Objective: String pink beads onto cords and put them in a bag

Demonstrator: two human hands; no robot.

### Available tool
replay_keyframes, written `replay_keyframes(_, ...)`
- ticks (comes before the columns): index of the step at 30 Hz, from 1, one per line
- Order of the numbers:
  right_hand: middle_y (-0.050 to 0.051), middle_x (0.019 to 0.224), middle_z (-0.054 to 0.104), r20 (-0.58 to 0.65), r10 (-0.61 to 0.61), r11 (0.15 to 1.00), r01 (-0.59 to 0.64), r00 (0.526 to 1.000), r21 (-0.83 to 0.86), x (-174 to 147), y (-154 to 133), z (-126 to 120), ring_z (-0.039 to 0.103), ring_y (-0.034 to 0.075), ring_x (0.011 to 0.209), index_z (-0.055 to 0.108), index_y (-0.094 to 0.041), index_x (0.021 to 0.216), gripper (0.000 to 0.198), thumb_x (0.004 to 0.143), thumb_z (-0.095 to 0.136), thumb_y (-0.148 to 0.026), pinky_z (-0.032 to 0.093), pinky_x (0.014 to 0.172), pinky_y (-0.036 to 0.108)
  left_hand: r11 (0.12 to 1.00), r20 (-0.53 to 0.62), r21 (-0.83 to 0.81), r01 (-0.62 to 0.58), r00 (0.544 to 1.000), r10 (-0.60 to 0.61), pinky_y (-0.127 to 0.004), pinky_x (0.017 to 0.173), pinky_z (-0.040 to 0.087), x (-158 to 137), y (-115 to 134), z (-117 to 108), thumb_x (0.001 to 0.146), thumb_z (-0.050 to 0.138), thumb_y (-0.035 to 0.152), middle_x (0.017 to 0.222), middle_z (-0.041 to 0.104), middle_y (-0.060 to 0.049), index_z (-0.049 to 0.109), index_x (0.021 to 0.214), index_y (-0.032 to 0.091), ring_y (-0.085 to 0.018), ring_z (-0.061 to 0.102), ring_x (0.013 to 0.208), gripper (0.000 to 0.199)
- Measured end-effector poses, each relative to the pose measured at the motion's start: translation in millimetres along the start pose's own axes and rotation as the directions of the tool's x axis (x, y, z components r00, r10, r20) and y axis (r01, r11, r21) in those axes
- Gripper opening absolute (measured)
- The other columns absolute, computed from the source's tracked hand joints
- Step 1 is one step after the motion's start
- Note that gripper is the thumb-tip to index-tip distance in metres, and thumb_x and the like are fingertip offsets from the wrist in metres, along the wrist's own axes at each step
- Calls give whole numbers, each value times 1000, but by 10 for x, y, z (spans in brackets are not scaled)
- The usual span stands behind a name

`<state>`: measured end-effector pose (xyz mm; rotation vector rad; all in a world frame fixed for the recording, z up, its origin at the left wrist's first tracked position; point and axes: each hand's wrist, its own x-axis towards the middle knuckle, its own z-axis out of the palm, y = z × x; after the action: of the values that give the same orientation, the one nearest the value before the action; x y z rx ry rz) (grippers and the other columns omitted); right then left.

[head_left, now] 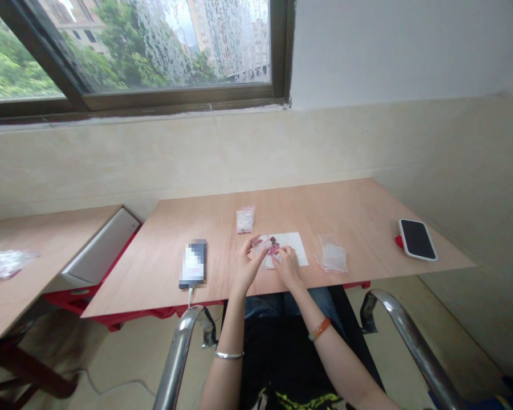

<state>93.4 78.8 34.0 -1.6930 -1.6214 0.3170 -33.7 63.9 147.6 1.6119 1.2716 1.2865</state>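
Observation:
A white sheet of paper (298, 245) lies on the wooden table, with a small cluster of pink and dark pieces (273, 246) on it, too small to name surely. My left hand (248, 263) curves around a small clear plastic bag (260, 246) at the paper's left side. Close by, my right hand (287, 264) rests on the paper with its fingers bent together at the near edge of the pink pieces. Whatever those fingertips pinch is hidden. Just beyond the paper sits a filled clear bag (245, 220) with whitish contents.
Thin clear bags (334, 257) lie right of the paper. A phone (418, 240) leans at the far right on something red. At left is a blurred device (193, 263) with a white cable. Metal armrests (175, 359) flank me, and a second table (8, 302) stands left.

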Motion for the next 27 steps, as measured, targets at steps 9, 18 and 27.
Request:
replay_keyframes(9, 8, 99, 54, -25, 2, 999, -2, 1000, -32, 1, 60, 60, 51, 21, 95, 64, -20, 97, 17, 83, 55, -22, 39, 87, 32, 1000, 7, -10, -7, 1000, 7, -36, 89, 42, -7, 12, -2, 77, 66, 36, 110, 66, -10, 60, 109, 20, -23, 59, 105, 36)
replay_keyframes(18, 8, 96, 55, -17, -6, 1000, 6, 1000, -26, 14, 24, 19, 51, 21, 92, 66, -19, 87, 12, 82, 56, -23, 39, 84, 32, 1000, 14, -15, 1, 1000, -1, -37, 90, 42, 4, -7, -3, 77, 67, 37, 110, 66, -10, 59, 110, 20, -23, 60, 106, 38)
replay_keyframes(27, 8, 90, 60, -128, 85, 981, -60, 988, 187, 90, 29, -123, 54, 20, 88, 67, -17, 82, 14, 82, 57, -26, 41, 83, 33, 1000, 17, -15, 23, 1000, -23, -38, 90, 43, -7, 30, -8, 75, 68, 36, 109, 66, -10, 61, 109, 19, -24, 60, 105, 38)
